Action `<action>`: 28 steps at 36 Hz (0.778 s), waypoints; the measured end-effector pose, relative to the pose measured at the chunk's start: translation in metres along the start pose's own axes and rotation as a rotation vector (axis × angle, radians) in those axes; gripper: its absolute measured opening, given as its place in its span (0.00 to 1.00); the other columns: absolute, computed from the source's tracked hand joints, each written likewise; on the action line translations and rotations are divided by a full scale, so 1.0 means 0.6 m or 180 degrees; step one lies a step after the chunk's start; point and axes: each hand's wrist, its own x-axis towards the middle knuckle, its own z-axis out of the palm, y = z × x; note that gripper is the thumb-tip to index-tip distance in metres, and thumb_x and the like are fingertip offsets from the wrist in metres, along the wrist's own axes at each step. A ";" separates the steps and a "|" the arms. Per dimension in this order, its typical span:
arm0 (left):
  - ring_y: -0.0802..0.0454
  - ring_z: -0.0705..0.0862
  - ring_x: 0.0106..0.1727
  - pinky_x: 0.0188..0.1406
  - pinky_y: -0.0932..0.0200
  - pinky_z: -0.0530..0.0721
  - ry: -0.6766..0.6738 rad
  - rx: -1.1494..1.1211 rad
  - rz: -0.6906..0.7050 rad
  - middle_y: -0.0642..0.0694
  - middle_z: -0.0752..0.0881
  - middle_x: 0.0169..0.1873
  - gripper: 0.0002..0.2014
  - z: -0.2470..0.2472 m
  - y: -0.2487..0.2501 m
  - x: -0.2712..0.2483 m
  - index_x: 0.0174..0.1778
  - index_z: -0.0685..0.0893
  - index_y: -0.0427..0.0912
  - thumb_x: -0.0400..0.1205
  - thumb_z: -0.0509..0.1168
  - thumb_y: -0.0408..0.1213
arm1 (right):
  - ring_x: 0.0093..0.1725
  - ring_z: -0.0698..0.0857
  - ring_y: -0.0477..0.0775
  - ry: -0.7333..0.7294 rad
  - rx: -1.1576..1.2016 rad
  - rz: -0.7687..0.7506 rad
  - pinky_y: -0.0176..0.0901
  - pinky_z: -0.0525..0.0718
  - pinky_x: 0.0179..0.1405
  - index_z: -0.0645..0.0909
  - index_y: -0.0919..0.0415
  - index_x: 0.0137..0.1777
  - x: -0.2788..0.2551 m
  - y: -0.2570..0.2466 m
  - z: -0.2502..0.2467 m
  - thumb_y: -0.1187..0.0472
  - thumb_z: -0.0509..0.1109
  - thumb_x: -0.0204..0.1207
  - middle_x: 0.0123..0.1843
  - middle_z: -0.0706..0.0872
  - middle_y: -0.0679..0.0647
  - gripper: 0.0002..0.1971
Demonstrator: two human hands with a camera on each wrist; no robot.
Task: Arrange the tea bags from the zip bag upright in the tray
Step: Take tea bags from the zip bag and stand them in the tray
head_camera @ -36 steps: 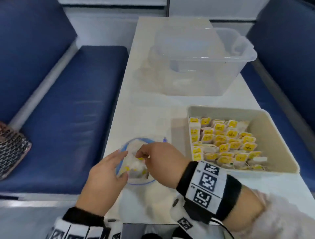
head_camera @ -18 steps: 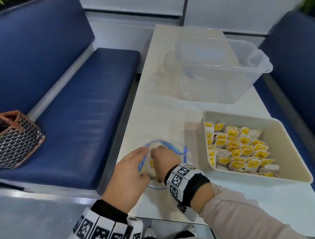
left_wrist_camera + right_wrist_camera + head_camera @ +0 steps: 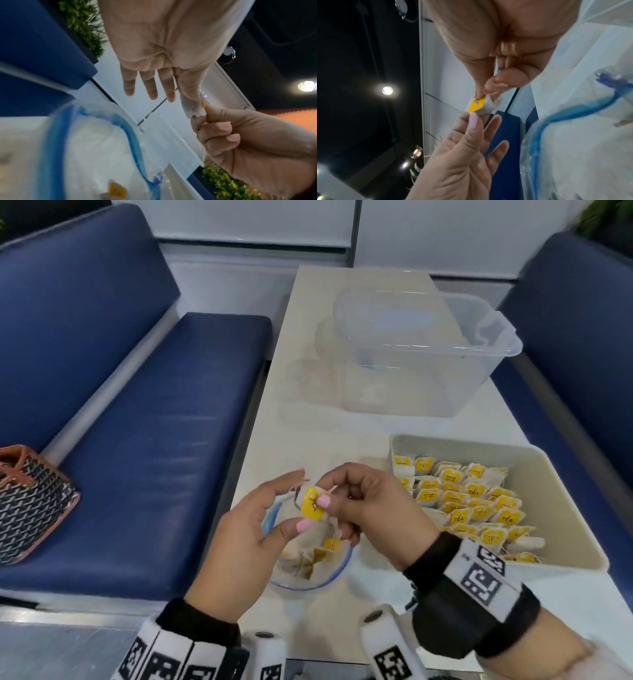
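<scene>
My right hand [image 3: 329, 494] pinches a tea bag [image 3: 311, 508] by its yellow tag between thumb and fingers, just above the zip bag [image 3: 308, 573]. My left hand [image 3: 301, 499] is beside it with fingers straight, its thumb tip touching the tag's lower edge. The right wrist view shows the same pinch on the tea bag [image 3: 477, 105] and my left hand [image 3: 485, 119] beneath it. The clear zip bag [image 3: 85, 148] with a blue zip rim lies open on the table with a few tea bags inside. To the right, the beige tray [image 3: 565, 508] holds several tea bags [image 3: 462, 501], mostly upright.
An empty clear plastic bin [image 3: 428, 354] stands on the white table [image 3: 308, 422] behind the tray. Blue benches [image 3: 154, 440] flank the table on both sides. A patterned handbag [image 3: 30, 501] sits on the left bench.
My right hand has come up out of the zip bag with a tea bag. My left hand has left the bag's rim and risen to touch the tag.
</scene>
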 end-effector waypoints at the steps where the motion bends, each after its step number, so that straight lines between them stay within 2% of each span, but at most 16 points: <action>1: 0.69 0.80 0.61 0.60 0.73 0.76 -0.0017 -0.0160 -0.0018 0.69 0.84 0.56 0.18 0.002 0.006 0.003 0.57 0.82 0.63 0.74 0.71 0.40 | 0.16 0.75 0.45 -0.0009 0.0021 -0.0016 0.33 0.73 0.15 0.82 0.59 0.40 -0.002 -0.004 -0.005 0.71 0.72 0.74 0.23 0.79 0.51 0.06; 3: 0.63 0.84 0.55 0.56 0.67 0.80 -0.0066 -0.0433 -0.0065 0.62 0.88 0.48 0.12 0.008 0.014 0.008 0.48 0.83 0.64 0.73 0.74 0.42 | 0.15 0.75 0.46 0.0064 0.0015 -0.0061 0.32 0.72 0.14 0.82 0.59 0.40 -0.005 -0.009 -0.014 0.70 0.72 0.73 0.23 0.80 0.50 0.06; 5: 0.60 0.86 0.51 0.51 0.66 0.81 -0.0122 -0.0431 -0.0062 0.57 0.89 0.43 0.08 0.016 0.020 0.010 0.47 0.83 0.61 0.74 0.72 0.46 | 0.15 0.74 0.45 0.0209 -0.0055 -0.0142 0.32 0.70 0.14 0.82 0.58 0.38 -0.008 -0.012 -0.022 0.69 0.73 0.73 0.25 0.80 0.50 0.06; 7: 0.61 0.86 0.46 0.47 0.70 0.79 -0.0135 -0.0259 0.0001 0.56 0.89 0.39 0.06 0.023 0.025 0.012 0.47 0.84 0.57 0.77 0.68 0.50 | 0.17 0.73 0.43 0.0372 -0.0207 -0.0280 0.31 0.70 0.15 0.83 0.57 0.36 -0.011 -0.016 -0.033 0.67 0.75 0.72 0.28 0.80 0.48 0.07; 10: 0.62 0.85 0.42 0.41 0.76 0.76 -0.0113 -0.0083 0.0093 0.59 0.88 0.36 0.09 0.035 0.031 0.018 0.45 0.85 0.55 0.75 0.63 0.52 | 0.18 0.73 0.40 0.0474 -0.0544 -0.0477 0.29 0.72 0.18 0.83 0.56 0.34 -0.015 -0.027 -0.054 0.67 0.76 0.71 0.28 0.81 0.44 0.08; 14: 0.60 0.84 0.42 0.39 0.76 0.75 -0.0169 0.0061 0.0179 0.58 0.87 0.36 0.10 0.054 0.043 0.029 0.42 0.85 0.55 0.76 0.62 0.54 | 0.21 0.75 0.41 0.0343 -0.1517 -0.0617 0.32 0.76 0.24 0.83 0.51 0.37 -0.016 -0.048 -0.092 0.62 0.77 0.70 0.30 0.83 0.42 0.06; 17: 0.58 0.84 0.44 0.41 0.75 0.76 -0.0264 0.0146 0.0358 0.59 0.87 0.38 0.09 0.074 0.058 0.040 0.42 0.85 0.58 0.79 0.64 0.56 | 0.23 0.77 0.40 0.0192 -0.1782 -0.0547 0.29 0.76 0.25 0.85 0.51 0.42 -0.022 -0.068 -0.128 0.59 0.78 0.70 0.30 0.84 0.43 0.05; 21: 0.57 0.82 0.47 0.45 0.71 0.77 -0.0204 0.0328 0.0743 0.56 0.84 0.39 0.10 0.108 0.073 0.057 0.42 0.85 0.56 0.77 0.61 0.55 | 0.25 0.79 0.33 0.0111 -0.2140 -0.0632 0.23 0.73 0.27 0.86 0.52 0.36 -0.032 -0.096 -0.173 0.61 0.79 0.69 0.26 0.82 0.40 0.05; 23: 0.57 0.83 0.48 0.45 0.71 0.77 -0.0278 0.0264 0.0716 0.56 0.85 0.39 0.11 0.127 0.082 0.063 0.42 0.85 0.52 0.77 0.62 0.54 | 0.26 0.79 0.31 0.0066 -0.2352 -0.0679 0.22 0.72 0.28 0.84 0.51 0.36 -0.038 -0.105 -0.192 0.61 0.78 0.70 0.29 0.83 0.41 0.06; 25: 0.60 0.84 0.47 0.44 0.75 0.75 -0.0375 0.0138 0.0632 0.58 0.87 0.38 0.08 0.144 0.087 0.069 0.42 0.85 0.52 0.78 0.65 0.50 | 0.26 0.79 0.32 0.0023 -0.2541 -0.0684 0.23 0.72 0.28 0.84 0.51 0.38 -0.042 -0.109 -0.209 0.61 0.76 0.71 0.32 0.84 0.44 0.05; 28: 0.60 0.86 0.47 0.46 0.72 0.77 -0.0466 0.0073 0.0588 0.57 0.88 0.38 0.07 0.168 0.089 0.077 0.44 0.86 0.52 0.78 0.65 0.48 | 0.28 0.79 0.29 -0.0084 -0.2969 -0.0675 0.20 0.72 0.32 0.85 0.52 0.41 -0.044 -0.108 -0.230 0.61 0.76 0.71 0.33 0.84 0.43 0.03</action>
